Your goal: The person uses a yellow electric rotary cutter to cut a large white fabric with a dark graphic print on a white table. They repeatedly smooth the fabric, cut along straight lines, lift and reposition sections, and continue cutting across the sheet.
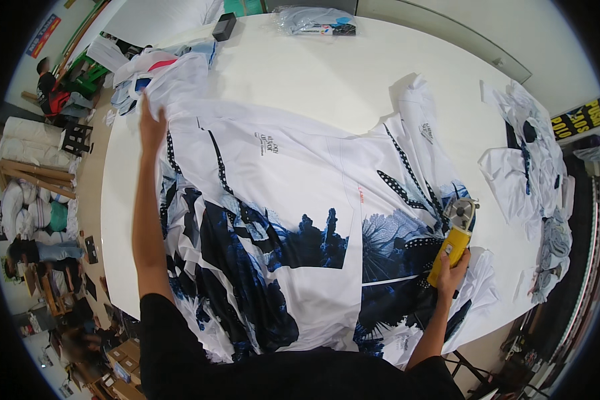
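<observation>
Two hands | left hand (152,123) flat on printed fabric (273,220) | right hand (452,270) holds yellow cutter (455,240)

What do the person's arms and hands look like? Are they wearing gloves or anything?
No gloves: the left hand and the right hand are bare, with no rings or watch that I can make out. Both forearms are bare too. Short black sleeves cover the upper arms.
</observation>
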`<state>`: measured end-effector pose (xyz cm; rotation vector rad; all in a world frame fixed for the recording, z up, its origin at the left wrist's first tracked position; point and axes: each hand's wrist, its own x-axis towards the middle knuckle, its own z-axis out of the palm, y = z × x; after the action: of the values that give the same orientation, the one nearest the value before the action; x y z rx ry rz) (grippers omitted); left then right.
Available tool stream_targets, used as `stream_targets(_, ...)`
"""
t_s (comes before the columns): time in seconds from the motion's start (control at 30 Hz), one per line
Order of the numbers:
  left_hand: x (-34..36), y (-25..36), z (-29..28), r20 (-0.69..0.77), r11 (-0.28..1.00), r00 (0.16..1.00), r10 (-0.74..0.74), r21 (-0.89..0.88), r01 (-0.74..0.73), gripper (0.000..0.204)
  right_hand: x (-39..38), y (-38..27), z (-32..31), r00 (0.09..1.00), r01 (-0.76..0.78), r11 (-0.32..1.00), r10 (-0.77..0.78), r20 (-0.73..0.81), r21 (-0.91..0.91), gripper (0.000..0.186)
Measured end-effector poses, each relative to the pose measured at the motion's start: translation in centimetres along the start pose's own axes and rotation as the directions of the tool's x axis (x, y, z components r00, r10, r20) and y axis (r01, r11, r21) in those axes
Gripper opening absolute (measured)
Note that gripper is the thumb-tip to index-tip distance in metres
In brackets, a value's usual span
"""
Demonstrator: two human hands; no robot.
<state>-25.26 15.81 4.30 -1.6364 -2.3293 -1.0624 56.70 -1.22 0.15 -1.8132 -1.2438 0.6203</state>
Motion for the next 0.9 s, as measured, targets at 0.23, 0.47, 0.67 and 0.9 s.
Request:
stream_targets(0.23, -8.7, 20.2, 11.5, 0.387, 0.853, 0.762, 0.519, -0.283, -0.438, 0.048, -0.3, -1.3, 3.1, 0.995, -0.006, 0.998, -0.001, 0.1, 0.068, 0.048)
stream_targets(0.47, -5.5, 26.4, 20.8, 0.74, 0.883, 0.492, 0.459, -0.317, -0.347, 0.027, -1.7, -3.2, 3.7, 0.989, -0.052, 0.996, 0.042, 0.139, 0.07, 0.05)
stream_targets(0.67, 2.1, 24.2, 23.8, 0.484, 0.95, 0.857, 0.175, -0.313, -0.017, 0.019, -1.8, -2.3, 3.5, 0.989, -0.101, 0.987, 0.086, 0.122, 0.123, 0.052)
stream_targets(0.9, -0.2, 20.9, 22.9, 0.116, 0.924, 0.99, 0.075, -0.381, -0.026, 0.085, -1.7, -2.5, 3.5, 0.99, -0.092, 0.988, 0.078, 0.118, 0.121, 0.053)
